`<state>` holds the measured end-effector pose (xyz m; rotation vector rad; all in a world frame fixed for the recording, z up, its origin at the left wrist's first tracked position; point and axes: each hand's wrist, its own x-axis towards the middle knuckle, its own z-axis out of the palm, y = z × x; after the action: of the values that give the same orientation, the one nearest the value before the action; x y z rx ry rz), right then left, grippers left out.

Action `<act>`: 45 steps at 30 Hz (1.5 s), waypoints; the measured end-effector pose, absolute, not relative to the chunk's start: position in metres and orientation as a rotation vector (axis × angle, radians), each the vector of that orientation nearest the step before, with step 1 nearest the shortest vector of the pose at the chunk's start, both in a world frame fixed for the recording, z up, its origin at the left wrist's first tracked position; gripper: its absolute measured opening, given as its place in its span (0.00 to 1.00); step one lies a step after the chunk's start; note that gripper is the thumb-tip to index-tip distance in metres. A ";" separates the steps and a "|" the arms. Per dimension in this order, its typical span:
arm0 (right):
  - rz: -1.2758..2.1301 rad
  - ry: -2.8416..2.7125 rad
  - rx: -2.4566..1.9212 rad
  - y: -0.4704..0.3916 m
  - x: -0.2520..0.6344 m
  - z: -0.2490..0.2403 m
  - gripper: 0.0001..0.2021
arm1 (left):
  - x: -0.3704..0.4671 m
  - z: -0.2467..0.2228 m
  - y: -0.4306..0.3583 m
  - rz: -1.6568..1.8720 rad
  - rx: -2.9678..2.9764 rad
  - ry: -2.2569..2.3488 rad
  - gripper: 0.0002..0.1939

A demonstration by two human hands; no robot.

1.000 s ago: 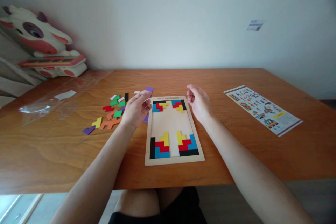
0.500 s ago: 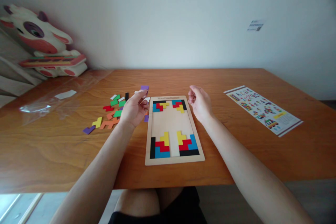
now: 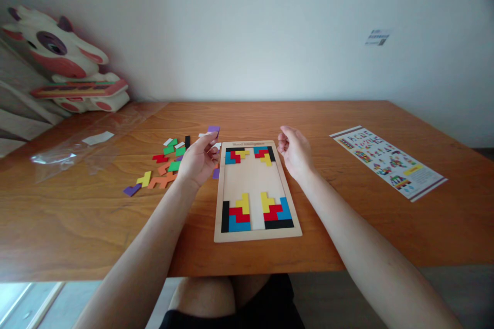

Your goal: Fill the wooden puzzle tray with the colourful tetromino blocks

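Note:
A wooden puzzle board (image 3: 257,177) lies on the table, with black, blue, red and yellow pieces in its four corners and a bare middle. My left hand (image 3: 198,159) hovers by its upper left side, over loose coloured pieces; thumb and fingers are curled but apart, with nothing visible between them. A purple piece (image 3: 213,129) lies just beyond those fingertips. My right hand (image 3: 295,151) is beside the board's upper right corner, fingers curled closed, nothing seen in it. Left of my left hand are a yellow piece (image 3: 144,179), a red piece (image 3: 160,158) and several orange and green ones.
A printed sheet (image 3: 389,162) lies on the table (image 3: 386,226) at the right. Clear plastic packaging (image 3: 73,149) is at the left, in front of a cow-shaped toy keyboard (image 3: 81,90). Behind the table stands a wall with a small label (image 3: 378,37).
The whole view has shifted very slightly. Both hands keep the same pose and place beside the board, and no piece has moved.

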<state>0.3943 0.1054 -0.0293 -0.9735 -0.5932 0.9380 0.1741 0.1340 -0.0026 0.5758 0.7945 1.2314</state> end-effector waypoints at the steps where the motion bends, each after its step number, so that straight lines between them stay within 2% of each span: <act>1: 0.938 -0.592 -0.975 0.105 0.394 -0.029 0.12 | 0.174 -0.002 0.134 1.231 0.574 0.796 0.17; 45: 0.973 -0.669 -1.073 0.104 0.392 -0.031 0.11 | 0.175 -0.002 0.132 1.158 0.575 0.821 0.16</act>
<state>0.3922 0.1042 -0.0315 -1.0727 -0.6693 0.9732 0.1751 0.1323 -0.0017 0.5751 0.8211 1.1581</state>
